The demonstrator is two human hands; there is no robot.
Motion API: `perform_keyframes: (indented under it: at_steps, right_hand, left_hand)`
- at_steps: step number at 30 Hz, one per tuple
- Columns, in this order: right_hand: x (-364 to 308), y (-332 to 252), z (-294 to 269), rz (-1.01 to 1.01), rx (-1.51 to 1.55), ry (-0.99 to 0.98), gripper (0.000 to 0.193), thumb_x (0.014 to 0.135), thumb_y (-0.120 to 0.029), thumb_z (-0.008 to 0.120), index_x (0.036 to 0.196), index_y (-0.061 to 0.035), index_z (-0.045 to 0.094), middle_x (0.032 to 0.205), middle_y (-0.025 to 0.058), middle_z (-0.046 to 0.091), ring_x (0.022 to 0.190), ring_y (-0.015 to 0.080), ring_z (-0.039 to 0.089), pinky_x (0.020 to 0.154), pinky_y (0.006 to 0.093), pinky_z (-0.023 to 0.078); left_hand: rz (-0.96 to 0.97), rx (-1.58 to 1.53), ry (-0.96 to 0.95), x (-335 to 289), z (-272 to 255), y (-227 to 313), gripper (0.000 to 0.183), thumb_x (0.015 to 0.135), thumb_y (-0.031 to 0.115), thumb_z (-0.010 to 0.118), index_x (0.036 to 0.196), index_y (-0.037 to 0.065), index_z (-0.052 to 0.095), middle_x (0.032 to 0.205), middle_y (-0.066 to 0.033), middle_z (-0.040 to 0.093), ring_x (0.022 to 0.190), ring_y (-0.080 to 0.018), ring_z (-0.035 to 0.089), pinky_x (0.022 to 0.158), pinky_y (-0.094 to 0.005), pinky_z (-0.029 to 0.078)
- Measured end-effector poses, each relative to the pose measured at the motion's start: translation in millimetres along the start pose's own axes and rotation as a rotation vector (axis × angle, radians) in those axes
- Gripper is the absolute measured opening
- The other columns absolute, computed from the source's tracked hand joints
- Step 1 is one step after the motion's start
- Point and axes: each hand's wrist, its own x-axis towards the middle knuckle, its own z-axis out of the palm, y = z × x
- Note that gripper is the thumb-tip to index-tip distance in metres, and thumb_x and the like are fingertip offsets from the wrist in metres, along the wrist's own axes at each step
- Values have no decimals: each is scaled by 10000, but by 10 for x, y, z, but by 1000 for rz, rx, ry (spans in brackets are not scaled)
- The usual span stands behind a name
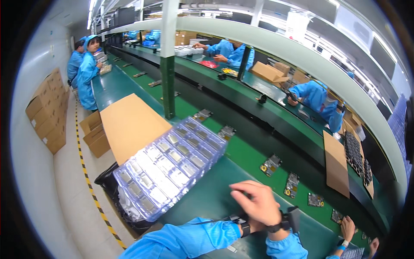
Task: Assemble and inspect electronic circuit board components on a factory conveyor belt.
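Note:
My right hand (258, 203) is held over the green bench, thumb and fingers apart and pointing left, with nothing visible between them. A black device is strapped on its wrist. My left hand (257, 225) lies just below the right wrist, its fingers hidden behind it; a black strap is on this wrist too. To the left of my hands, a clear plastic tray (189, 186) with several pockets of flat silver-grey parts rests at a slant. On the green conveyor beyond my hands lie circuit boards, among them one board (271, 165) and another board (291, 184), both with yellow rings.
A brown cardboard sheet (131, 123) lies behind the tray. Below the tray is a box with a black bag (108, 177). A green-and-white post (168, 82) stands by the conveyor. A co-worker's hand (347, 228) touches a board at lower right. Other people in blue work beyond.

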Motion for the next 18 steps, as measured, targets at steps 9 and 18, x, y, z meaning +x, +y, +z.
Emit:
perform_keyframes:
  at_steps: [9,18]
  right_hand:
    - [848,-298,1127,-378,-226,-374,221,896,-138,685,1104,-65,709,1020,102,645,981,309,624,819,407,541]
    - [969,-368,1253,-320,-304,-396,173,888,-119,671,1031,-44,608,1008,140,607,959,359,595,852,436,502]
  left_hand:
    - [-363,338,11,170,256,365,396,960,56,559,1349,25,487,995,-62,634,873,-193,679,650,-339,636]
    - [-509,251,17,221,260,634,365,993,70,521,1353,13,487,1071,-101,620,912,-204,688,714,-353,635]
